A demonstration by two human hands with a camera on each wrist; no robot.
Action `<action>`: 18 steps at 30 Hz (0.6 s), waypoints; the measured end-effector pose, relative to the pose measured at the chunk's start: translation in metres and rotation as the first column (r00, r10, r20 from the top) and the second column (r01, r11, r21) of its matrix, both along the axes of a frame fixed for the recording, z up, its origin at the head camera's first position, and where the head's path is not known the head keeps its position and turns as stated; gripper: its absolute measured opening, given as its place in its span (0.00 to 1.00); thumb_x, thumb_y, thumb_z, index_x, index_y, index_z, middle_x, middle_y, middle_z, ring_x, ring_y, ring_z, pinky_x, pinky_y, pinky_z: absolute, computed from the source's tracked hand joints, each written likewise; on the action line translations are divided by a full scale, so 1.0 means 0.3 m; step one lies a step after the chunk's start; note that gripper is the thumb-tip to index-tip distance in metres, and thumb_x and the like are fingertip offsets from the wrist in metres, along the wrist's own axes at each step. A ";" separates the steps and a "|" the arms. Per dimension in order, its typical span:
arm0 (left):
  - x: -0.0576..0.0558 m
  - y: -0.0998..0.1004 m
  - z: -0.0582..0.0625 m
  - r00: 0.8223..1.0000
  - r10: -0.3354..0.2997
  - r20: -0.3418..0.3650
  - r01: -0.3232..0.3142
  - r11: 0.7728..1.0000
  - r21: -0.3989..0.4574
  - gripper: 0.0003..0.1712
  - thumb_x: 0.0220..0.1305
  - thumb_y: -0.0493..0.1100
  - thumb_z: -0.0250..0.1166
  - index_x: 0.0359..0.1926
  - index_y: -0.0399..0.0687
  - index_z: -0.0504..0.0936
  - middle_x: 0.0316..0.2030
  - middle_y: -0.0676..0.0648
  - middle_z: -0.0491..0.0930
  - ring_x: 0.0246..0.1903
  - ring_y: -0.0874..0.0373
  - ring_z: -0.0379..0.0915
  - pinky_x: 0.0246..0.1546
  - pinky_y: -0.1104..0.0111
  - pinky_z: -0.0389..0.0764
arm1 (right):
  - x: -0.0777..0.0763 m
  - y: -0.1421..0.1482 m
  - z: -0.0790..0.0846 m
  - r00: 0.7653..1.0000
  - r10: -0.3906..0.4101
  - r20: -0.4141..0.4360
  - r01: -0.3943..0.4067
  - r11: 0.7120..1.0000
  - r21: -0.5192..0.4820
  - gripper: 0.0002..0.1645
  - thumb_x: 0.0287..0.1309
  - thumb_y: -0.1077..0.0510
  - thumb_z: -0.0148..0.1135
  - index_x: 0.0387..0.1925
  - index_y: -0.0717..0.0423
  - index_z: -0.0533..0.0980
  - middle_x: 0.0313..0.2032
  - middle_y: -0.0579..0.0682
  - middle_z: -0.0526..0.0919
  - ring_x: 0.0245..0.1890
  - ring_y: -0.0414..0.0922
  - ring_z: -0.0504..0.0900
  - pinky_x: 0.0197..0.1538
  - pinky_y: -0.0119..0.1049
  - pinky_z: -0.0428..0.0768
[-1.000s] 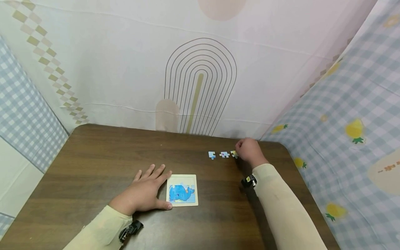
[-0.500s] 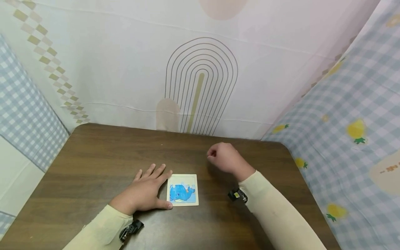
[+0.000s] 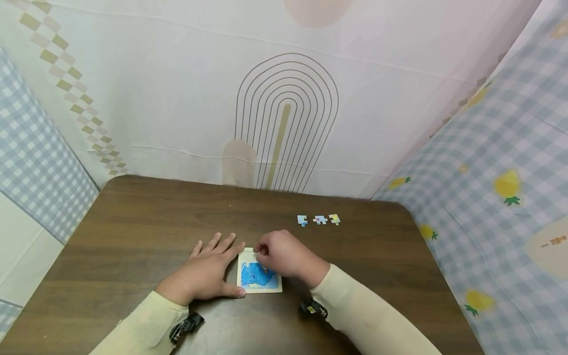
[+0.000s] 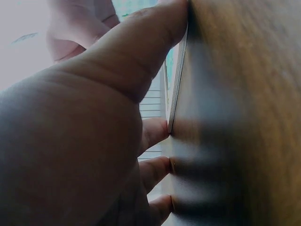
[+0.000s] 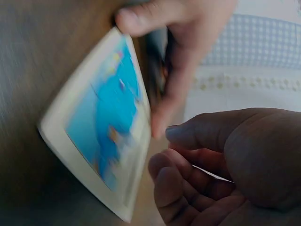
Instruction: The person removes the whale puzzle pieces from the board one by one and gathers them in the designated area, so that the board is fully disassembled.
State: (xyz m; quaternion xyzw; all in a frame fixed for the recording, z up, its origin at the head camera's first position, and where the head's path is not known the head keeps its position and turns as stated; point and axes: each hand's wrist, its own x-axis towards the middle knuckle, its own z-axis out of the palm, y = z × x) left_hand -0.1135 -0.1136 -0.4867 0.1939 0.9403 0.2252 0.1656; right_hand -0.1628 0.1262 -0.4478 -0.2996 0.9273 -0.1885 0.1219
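A square wooden puzzle tray (image 3: pixel 278 286) lies on the brown table, its lower part showing a blue whale picture (image 5: pixel 113 113). Its far strip looks bare and pale. My left hand (image 3: pixel 206 271) lies flat with spread fingers at the tray's left side; thumb (image 4: pixel 155 35) and index finger touch its edge. My right hand (image 3: pixel 286 254) hovers over the tray's far right part, hiding some of it. In the right wrist view, the right hand's fingers (image 5: pixel 174 188) are curled toward the thumb, and nothing shows between them.
Three loose jigsaw pieces lie in a row near the back: a pale blue piece (image 3: pixel 302 220), a piece with a pinkish mark (image 3: pixel 320 220) and a yellowish piece (image 3: pixel 335 219). Patterned cloth (image 3: pixel 199 98) hangs behind the table's far edge and along both sides.
My right hand has moved from the loose jigsaw pieces left and nearer, over the puzzle tray. The three pieces show uncovered again in their row. The left hand has stayed put.
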 end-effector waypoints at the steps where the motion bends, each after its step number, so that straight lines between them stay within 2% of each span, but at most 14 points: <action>1: -0.001 0.000 0.000 1.000 -0.001 0.001 0.001 1.000 0.003 0.69 0.57 0.80 0.79 0.91 0.60 0.62 0.92 0.41 0.50 0.91 0.29 0.39 0.82 0.20 0.42 | 0.006 -0.009 -0.013 1.000 0.010 -0.005 -0.010 1.000 -0.001 0.05 0.72 0.59 0.71 0.38 0.51 0.91 0.29 0.40 0.85 0.27 0.33 0.77 0.37 0.28 0.80; 4: 0.000 0.000 0.000 1.000 -0.002 0.000 0.002 1.000 0.006 0.69 0.57 0.80 0.79 0.91 0.60 0.62 0.92 0.42 0.50 0.91 0.30 0.39 0.82 0.20 0.43 | 0.022 -0.031 -0.048 0.999 0.042 -0.032 -0.041 0.999 0.019 0.04 0.70 0.58 0.73 0.41 0.52 0.91 0.33 0.42 0.88 0.32 0.34 0.77 0.42 0.29 0.82; 10: 0.004 0.000 -0.004 1.000 -0.001 -0.015 0.001 1.000 0.005 0.69 0.57 0.79 0.80 0.90 0.59 0.63 0.92 0.41 0.51 0.90 0.29 0.41 0.82 0.20 0.45 | 0.051 -0.052 -0.085 0.995 0.058 -0.077 -0.054 0.997 0.052 0.12 0.69 0.56 0.74 0.51 0.54 0.92 0.44 0.45 0.91 0.41 0.36 0.82 0.52 0.31 0.86; 18: 0.012 0.001 0.003 1.000 0.000 -0.017 0.001 1.000 0.026 0.69 0.57 0.79 0.80 0.90 0.58 0.63 0.91 0.40 0.52 0.90 0.28 0.42 0.81 0.19 0.45 | 0.071 -0.054 -0.091 0.995 0.055 -0.087 -0.052 0.998 0.036 0.13 0.69 0.56 0.73 0.52 0.52 0.92 0.44 0.45 0.90 0.40 0.35 0.79 0.47 0.28 0.83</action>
